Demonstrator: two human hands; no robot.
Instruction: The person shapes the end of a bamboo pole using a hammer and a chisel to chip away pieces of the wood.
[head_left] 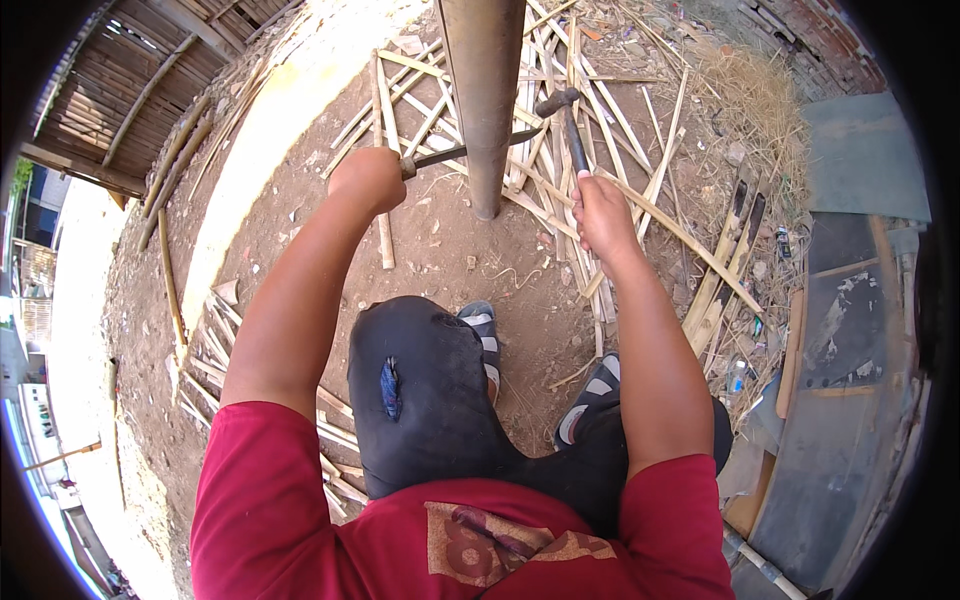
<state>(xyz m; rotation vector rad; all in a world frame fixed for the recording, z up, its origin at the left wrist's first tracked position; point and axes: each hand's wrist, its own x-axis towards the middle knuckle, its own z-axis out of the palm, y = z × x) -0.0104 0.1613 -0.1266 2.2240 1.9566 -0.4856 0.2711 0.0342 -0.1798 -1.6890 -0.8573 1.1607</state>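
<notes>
My left hand [368,180] is wrapped round the wooden handle of a long knife [440,157]. Its dark blade reaches right to an upright brown pole [483,80], and the tip shows on the pole's other side. Where they cross, the middle of the blade is hidden; I cannot tell whether it is behind the pole or sunk into it. My right hand [603,215] grips the shaft of a hammer [574,130]. The hammer's head is raised close to the knife tip, apart from it. The pole's lower end is at the ground in front of my feet.
Many pale split strips [640,200] lie crisscross on the dirt beyond the pole. More strips [335,430] lie left of my knee. Dry straw [750,95] and dark panels [845,310] are at the right. A slatted bamboo wall [120,90] stands far left.
</notes>
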